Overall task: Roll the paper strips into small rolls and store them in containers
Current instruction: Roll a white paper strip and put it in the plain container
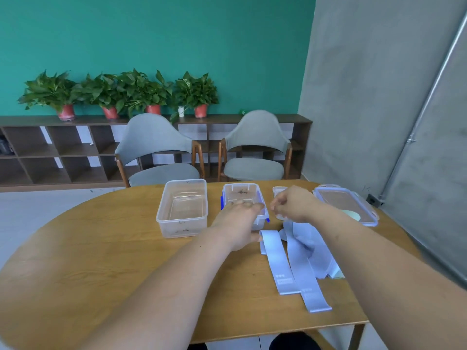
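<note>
Several pale blue paper strips [298, 261] lie flat on the wooden table [101, 248], right of centre. Behind them stand three clear plastic containers: a large one [182, 208], a middle one [243, 194] sitting on a blue-clipped lid, and a small one [278, 191] mostly hidden by my right hand. My left hand [240, 223] rests with straight fingers on the middle container's near rim. My right hand [294, 205] hovers over the small container with loosely curled fingers, and I see nothing in it. No rolled strip is visible.
A clear lid with blue clips [346, 203] lies at the far right of the table, a pale green disc [352, 214] at its near edge. Two grey chairs [156, 147] stand behind the table. A grey backdrop [379, 97] hangs at the right.
</note>
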`<state>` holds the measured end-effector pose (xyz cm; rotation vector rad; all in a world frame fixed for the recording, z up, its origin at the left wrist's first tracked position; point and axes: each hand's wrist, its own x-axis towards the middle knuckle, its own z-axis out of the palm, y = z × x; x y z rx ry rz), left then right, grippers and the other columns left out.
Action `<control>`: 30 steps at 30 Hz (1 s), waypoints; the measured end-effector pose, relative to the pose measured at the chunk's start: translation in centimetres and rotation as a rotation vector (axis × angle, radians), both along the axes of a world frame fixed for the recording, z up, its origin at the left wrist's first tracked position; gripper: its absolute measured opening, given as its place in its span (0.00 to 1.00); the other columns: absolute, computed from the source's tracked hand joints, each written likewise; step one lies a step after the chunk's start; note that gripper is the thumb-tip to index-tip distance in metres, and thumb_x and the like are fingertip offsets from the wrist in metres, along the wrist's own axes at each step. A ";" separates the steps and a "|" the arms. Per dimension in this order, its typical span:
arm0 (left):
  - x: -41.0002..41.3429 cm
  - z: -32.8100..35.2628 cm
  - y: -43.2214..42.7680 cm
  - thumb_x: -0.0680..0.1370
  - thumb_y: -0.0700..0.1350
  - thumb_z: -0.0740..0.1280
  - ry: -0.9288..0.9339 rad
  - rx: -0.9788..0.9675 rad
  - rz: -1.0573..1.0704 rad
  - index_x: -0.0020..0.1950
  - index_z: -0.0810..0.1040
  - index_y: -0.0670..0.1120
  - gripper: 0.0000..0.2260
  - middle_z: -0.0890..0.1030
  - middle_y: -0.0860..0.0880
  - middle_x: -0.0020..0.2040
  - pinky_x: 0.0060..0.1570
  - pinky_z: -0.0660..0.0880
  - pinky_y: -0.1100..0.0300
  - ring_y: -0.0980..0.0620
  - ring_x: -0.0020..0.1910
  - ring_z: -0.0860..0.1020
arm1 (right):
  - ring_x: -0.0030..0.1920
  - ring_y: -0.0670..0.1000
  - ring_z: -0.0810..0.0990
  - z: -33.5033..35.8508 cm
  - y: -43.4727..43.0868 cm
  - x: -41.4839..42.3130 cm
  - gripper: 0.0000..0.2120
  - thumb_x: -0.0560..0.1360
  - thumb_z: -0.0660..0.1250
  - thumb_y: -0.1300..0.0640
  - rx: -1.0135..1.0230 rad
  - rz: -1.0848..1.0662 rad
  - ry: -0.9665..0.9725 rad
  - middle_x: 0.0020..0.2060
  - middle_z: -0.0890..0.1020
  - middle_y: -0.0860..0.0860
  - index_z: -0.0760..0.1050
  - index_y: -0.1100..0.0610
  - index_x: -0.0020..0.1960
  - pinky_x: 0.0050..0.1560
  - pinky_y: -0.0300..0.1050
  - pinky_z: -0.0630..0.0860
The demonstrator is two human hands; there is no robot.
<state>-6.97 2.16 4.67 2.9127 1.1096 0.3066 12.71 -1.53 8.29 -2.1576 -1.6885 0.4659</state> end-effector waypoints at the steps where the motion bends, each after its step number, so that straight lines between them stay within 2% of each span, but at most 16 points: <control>1: 0.2 -0.1 -0.5 0.76 0.58 0.75 0.004 -0.012 -0.004 0.81 0.64 0.54 0.37 0.72 0.49 0.77 0.73 0.68 0.48 0.45 0.76 0.68 | 0.49 0.50 0.83 -0.1 -0.6 0.1 0.09 0.78 0.68 0.57 -0.005 -0.001 -0.004 0.44 0.87 0.46 0.87 0.48 0.45 0.51 0.43 0.80; 4: 0.7 -0.3 -2.0 0.76 0.57 0.75 0.026 -0.028 -0.028 0.80 0.68 0.53 0.34 0.74 0.49 0.75 0.72 0.69 0.48 0.45 0.74 0.69 | 0.50 0.50 0.83 -0.6 -2.4 0.5 0.09 0.79 0.68 0.57 -0.020 0.019 -0.044 0.46 0.87 0.46 0.87 0.48 0.48 0.54 0.45 0.81; 7: 0.9 -0.8 -3.5 0.77 0.58 0.75 0.041 -0.022 -0.048 0.77 0.72 0.52 0.30 0.77 0.49 0.71 0.69 0.71 0.48 0.44 0.71 0.72 | 0.50 0.49 0.83 -1.5 -4.0 0.8 0.07 0.78 0.70 0.56 -0.033 0.039 -0.064 0.48 0.87 0.46 0.87 0.49 0.50 0.52 0.40 0.77; 11: 1.0 -2.3 -5.4 0.77 0.59 0.75 0.063 -0.097 -0.022 0.75 0.74 0.55 0.28 0.76 0.49 0.72 0.71 0.70 0.49 0.45 0.72 0.71 | 0.48 0.48 0.81 -3.4 -6.3 0.5 0.07 0.75 0.77 0.54 -0.059 0.027 -0.045 0.41 0.82 0.44 0.86 0.50 0.53 0.49 0.38 0.75; 14: 1.2 -3.5 -6.6 0.78 0.60 0.73 0.097 -0.121 -0.051 0.73 0.77 0.55 0.25 0.78 0.50 0.70 0.69 0.70 0.51 0.46 0.71 0.72 | 0.50 0.50 0.83 -5.1 -7.6 0.2 0.09 0.73 0.79 0.53 -0.109 0.051 -0.036 0.42 0.82 0.44 0.86 0.50 0.54 0.50 0.40 0.77; 22: 1.5 -6.3 -9.5 0.78 0.61 0.72 0.155 -0.106 -0.060 0.67 0.80 0.54 0.21 0.81 0.50 0.64 0.66 0.71 0.51 0.48 0.66 0.74 | 0.45 0.44 0.84 -8.7 -10.2 -0.3 0.10 0.68 0.81 0.56 -0.182 0.080 0.001 0.41 0.85 0.43 0.85 0.50 0.47 0.47 0.37 0.79; 30: 1.6 -8.5 -10.4 0.82 0.53 0.67 0.143 0.017 -0.054 0.59 0.84 0.53 0.10 0.81 0.51 0.57 0.62 0.72 0.50 0.46 0.62 0.76 | 0.49 0.44 0.85 -10.1 -11.0 -0.5 0.11 0.65 0.83 0.55 -0.239 0.148 -0.015 0.44 0.87 0.43 0.84 0.47 0.43 0.56 0.44 0.82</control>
